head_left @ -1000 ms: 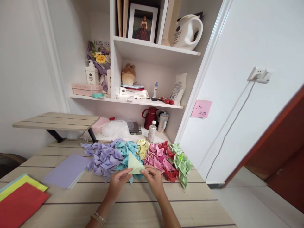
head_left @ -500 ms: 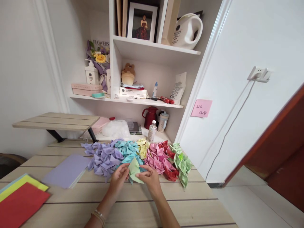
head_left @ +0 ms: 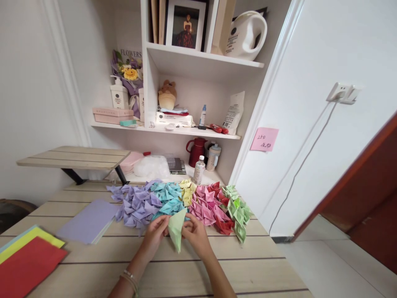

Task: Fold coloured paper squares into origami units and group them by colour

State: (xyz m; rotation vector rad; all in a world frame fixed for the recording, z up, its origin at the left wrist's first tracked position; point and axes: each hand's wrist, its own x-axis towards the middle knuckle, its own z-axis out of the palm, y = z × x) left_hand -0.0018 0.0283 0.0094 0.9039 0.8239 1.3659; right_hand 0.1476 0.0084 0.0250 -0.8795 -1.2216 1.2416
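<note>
A light green piece of folded paper (head_left: pixel 176 229) is held between my two hands, its pointed end tilted down toward me. My left hand (head_left: pixel 157 232) pinches its left edge. On the other side my right hand (head_left: pixel 195 232) grips the right edge with thumb and fingers. Just beyond lie folded paper pieces grouped by colour: purple ones (head_left: pixel 138 207), blue ones (head_left: pixel 167 192), yellow ones (head_left: pixel 187 191), pink ones (head_left: pixel 203 207), red ones (head_left: pixel 225 225) and green ones (head_left: pixel 239 215).
Purple paper sheets (head_left: pixel 88 221) lie on the wooden table (head_left: pixel 124 256) to the left, with red sheets (head_left: pixel 31 265) and yellow ones nearer me. A small raised stand (head_left: pixel 74 157) is at the back left. Behind the pieces stands a plastic bottle (head_left: pixel 199 170), before a white shelf (head_left: pixel 198 58).
The green paper has been turned between my fingers: its point now hangs downward and a broader face shows. Both hands stay in nearly the same place. The view has shifted slightly.
</note>
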